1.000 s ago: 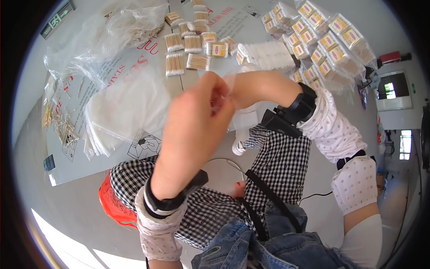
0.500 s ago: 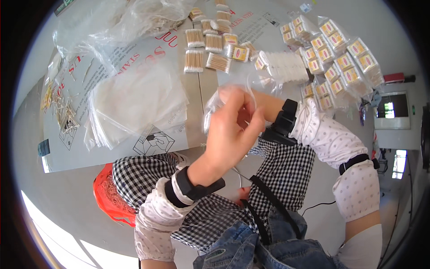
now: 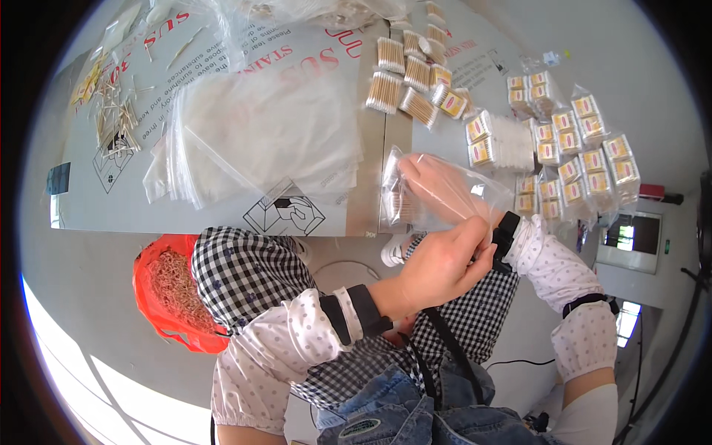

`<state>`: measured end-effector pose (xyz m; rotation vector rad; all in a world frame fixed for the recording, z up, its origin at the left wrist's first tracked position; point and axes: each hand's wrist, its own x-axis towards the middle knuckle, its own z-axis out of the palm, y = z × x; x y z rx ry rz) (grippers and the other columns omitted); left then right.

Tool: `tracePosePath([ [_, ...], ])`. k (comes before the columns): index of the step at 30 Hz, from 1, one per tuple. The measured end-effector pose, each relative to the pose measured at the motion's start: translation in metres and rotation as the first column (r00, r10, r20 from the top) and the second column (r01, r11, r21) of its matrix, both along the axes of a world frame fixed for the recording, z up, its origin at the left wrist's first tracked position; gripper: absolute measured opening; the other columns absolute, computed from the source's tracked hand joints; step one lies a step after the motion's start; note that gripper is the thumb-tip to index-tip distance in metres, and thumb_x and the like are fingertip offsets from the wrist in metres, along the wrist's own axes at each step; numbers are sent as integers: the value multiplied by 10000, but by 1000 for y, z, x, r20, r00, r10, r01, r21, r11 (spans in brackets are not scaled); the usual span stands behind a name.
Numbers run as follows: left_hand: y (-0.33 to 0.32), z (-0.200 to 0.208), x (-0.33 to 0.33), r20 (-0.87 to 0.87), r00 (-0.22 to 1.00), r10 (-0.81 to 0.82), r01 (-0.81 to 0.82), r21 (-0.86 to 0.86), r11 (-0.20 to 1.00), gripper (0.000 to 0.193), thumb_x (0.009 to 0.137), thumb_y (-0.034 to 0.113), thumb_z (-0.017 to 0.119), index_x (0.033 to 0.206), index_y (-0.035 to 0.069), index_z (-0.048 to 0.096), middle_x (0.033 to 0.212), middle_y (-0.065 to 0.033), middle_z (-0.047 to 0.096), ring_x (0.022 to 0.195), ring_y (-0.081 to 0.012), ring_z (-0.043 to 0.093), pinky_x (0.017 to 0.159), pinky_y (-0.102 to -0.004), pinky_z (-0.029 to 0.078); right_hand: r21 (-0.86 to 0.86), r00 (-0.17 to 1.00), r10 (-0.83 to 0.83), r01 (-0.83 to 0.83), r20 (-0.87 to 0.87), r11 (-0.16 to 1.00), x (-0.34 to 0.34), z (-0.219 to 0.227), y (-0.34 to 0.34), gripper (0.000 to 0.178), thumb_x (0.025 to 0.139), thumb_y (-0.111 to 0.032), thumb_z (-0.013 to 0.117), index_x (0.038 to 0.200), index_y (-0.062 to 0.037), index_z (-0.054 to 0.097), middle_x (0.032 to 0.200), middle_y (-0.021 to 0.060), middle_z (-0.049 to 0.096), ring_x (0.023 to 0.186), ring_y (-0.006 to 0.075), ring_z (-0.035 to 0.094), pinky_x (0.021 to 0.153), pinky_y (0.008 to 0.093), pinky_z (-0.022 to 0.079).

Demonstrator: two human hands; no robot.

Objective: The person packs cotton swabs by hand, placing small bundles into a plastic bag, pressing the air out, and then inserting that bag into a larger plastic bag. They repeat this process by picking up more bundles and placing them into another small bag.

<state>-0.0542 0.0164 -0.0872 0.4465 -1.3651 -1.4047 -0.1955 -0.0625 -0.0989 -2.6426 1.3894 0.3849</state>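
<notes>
A clear plastic bag (image 3: 483, 194) is stretched between my two hands at the table's front edge. White-tipped cotton swab bundles (image 3: 399, 205) show through its left end. My right hand (image 3: 436, 185) grips that end, partly seen through the film; some of its fingers are hidden. With thumb and fingers pinched together, my left hand (image 3: 451, 261) holds the bag's right edge. Left of the bag lies a pile of flat clear bags (image 3: 267, 141). Beyond the hands are loose cotton swab bundles (image 3: 384, 92), some with yellow labels.
A row of stacked swab packs (image 3: 512, 144) and several filled bags (image 3: 593, 174) cover the table's right side. Scattered loose swabs (image 3: 119, 115) lie at far left. A red bag (image 3: 159, 297) of thin sticks stands on the floor beside my knee.
My left hand has moved right and down, away from the right hand, drawing the bag out between them. The view has shifted, so the table's contents sit differently.
</notes>
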Motion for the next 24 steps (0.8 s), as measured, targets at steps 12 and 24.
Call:
tracePosePath([
  [12,-10,15,12,-124,981,152,-109,301,947,206,885,87,659,837,45,463,635,-29,507,510,-92,508,485,-257,418,866,878,-452,95,160,492,0,178,-28,307,878,42,542,1180,21,593,1094,123,651,1039,218,617,905,318,498],
  [24,-13,11,11,-42,991,131,-115,270,956,209,909,62,633,823,31,446,623,-17,499,513,-83,522,481,-247,421,-167,938,-295,325,185,931,-43,-21,-99,362,830,-180,685,1114,-17,530,1098,203,648,1024,401,621,821,466,511],
])
